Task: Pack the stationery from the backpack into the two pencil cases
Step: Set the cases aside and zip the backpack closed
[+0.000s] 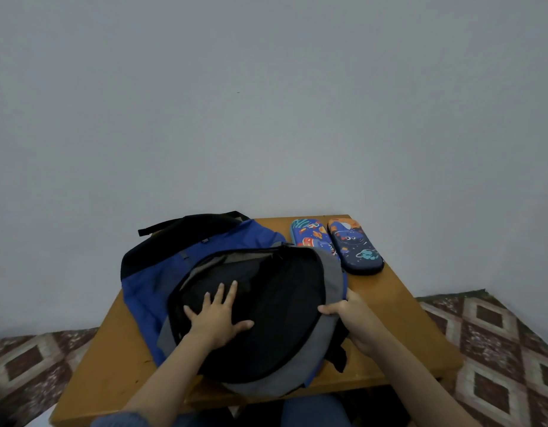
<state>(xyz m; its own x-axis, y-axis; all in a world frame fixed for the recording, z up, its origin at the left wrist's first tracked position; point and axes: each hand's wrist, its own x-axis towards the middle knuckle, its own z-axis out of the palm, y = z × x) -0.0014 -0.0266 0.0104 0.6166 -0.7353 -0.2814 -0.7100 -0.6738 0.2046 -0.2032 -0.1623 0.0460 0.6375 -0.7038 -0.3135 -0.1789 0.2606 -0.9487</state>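
Note:
A blue, grey and black backpack lies flat on a small wooden table, its main compartment unzipped and its dark lining showing. My left hand rests flat inside the opening, fingers spread, holding nothing. My right hand pinches the grey rim of the opening at its right side. Two closed pencil cases lie side by side at the table's far right: a light blue case, partly behind the bag, and a dark blue space-print case. No stationery is visible.
A plain grey wall stands right behind the table. Patterned red and cream floor tiles show on both sides. My knees in blue jeans sit under the table's near edge. A black strap hangs off the bag's right side.

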